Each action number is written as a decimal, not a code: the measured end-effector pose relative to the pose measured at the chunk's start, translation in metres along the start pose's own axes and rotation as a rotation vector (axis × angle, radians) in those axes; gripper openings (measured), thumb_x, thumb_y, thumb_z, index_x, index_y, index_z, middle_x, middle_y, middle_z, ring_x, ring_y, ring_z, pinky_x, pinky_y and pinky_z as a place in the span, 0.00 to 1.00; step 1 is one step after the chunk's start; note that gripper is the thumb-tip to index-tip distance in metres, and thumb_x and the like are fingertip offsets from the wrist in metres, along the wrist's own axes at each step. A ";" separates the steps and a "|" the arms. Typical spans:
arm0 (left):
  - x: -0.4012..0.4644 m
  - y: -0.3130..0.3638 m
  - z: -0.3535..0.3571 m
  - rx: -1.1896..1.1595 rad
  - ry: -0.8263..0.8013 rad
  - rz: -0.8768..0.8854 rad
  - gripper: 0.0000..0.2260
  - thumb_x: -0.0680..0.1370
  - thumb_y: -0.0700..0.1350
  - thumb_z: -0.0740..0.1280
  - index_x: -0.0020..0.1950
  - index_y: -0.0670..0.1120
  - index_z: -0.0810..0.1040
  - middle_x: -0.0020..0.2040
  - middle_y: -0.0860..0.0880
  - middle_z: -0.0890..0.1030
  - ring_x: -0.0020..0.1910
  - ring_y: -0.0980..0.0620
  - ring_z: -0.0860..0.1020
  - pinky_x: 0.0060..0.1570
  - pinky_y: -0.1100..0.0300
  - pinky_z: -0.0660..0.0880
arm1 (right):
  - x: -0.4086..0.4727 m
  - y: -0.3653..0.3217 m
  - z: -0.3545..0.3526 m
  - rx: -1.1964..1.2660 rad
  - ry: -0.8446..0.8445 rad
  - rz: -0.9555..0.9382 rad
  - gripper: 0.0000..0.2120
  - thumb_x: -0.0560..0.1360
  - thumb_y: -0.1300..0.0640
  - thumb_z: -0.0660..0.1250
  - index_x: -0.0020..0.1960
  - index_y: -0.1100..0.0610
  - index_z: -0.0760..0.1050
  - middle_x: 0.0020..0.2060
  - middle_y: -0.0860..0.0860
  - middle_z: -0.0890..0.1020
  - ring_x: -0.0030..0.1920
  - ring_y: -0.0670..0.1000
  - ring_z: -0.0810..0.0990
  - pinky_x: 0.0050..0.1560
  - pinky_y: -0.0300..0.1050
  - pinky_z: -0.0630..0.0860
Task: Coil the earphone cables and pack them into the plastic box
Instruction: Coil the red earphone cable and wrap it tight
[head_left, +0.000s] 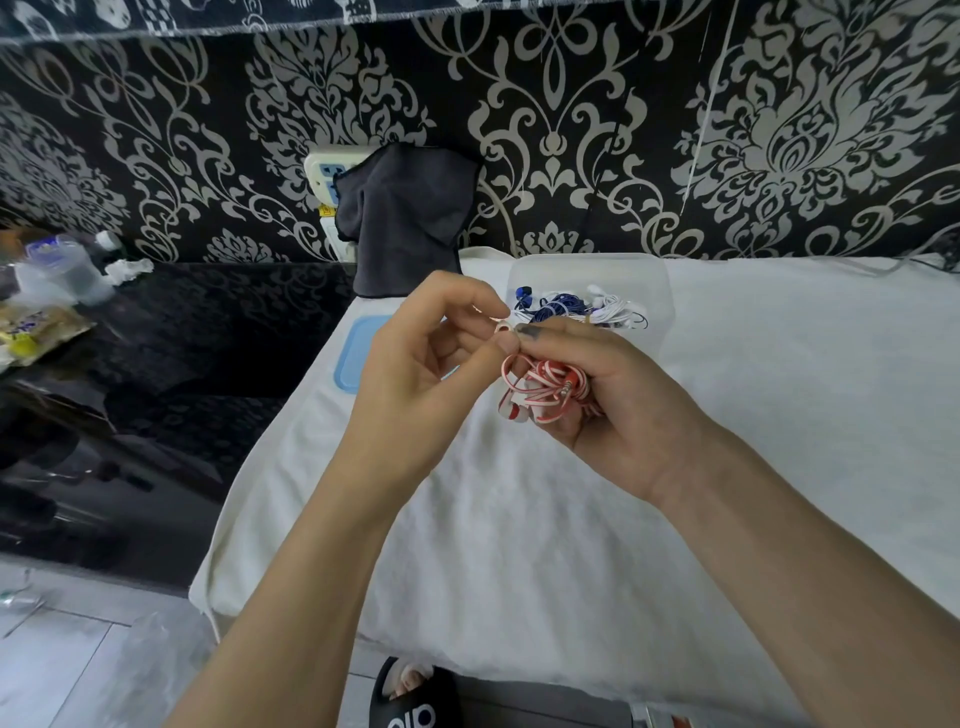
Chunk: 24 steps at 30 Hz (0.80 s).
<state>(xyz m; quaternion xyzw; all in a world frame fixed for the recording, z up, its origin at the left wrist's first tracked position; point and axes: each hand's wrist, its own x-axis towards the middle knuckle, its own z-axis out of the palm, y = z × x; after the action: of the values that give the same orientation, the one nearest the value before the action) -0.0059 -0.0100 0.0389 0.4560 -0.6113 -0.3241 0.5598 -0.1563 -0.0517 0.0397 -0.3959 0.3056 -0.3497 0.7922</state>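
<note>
1. Roughly two-thirds done, by my read: two sets are already packed, and the red-and-white earphones (545, 392) are mid-coil, not packed yet.
2. My right hand (602, 395) grips the red-and-white bundle, fingers curled round the loops; the jack plug sticks out of the middle of the coil and one earbud hangs at the lower left of it.
3. My left hand (431, 358) pinches the loose end of the same cable at the top of the bundle, thumb and forefinger closed on it, right against the right hand's fingertip.
4. The bundle is in the air above the white cloth (779, 415), just in front of the plastic box (592, 270).
5. Box contents: blue earphones (556, 304) on the left, white earphones (613, 306) on the right, touching each other (both look coiled, but the box wall blurs the detail).
6. The box is open; the blue lid (358, 353) lies flat on the cloth to its left, partly hidden behind my left hand.
7. Left to do, as I judge it: tuck the loose end, drop the red coil into the box, probably fit the lid.
8. No other loose earphones visible on the cloth.
</note>
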 end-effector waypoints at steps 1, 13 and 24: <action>0.000 0.000 0.000 0.031 -0.004 0.014 0.08 0.79 0.33 0.68 0.49 0.46 0.76 0.42 0.53 0.78 0.40 0.52 0.79 0.44 0.53 0.77 | 0.000 0.000 0.000 0.001 -0.002 -0.001 0.11 0.76 0.59 0.68 0.37 0.54 0.83 0.33 0.49 0.83 0.32 0.47 0.77 0.40 0.42 0.73; -0.004 0.001 -0.003 0.016 0.050 0.003 0.05 0.78 0.33 0.71 0.48 0.43 0.80 0.43 0.47 0.82 0.41 0.49 0.83 0.46 0.55 0.79 | -0.004 -0.003 0.004 -0.014 -0.019 -0.016 0.05 0.67 0.56 0.70 0.36 0.55 0.84 0.32 0.50 0.83 0.32 0.49 0.78 0.29 0.34 0.74; -0.005 0.003 -0.004 -0.147 0.070 -0.081 0.04 0.76 0.31 0.70 0.46 0.38 0.77 0.38 0.53 0.85 0.40 0.53 0.84 0.44 0.62 0.79 | -0.007 -0.003 0.009 0.095 -0.044 0.015 0.08 0.79 0.62 0.65 0.44 0.59 0.81 0.31 0.49 0.82 0.30 0.45 0.78 0.30 0.36 0.75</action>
<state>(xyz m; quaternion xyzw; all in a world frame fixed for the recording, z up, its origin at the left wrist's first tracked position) -0.0029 -0.0038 0.0406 0.4489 -0.5470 -0.3745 0.5991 -0.1546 -0.0434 0.0483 -0.3633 0.2741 -0.3491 0.8191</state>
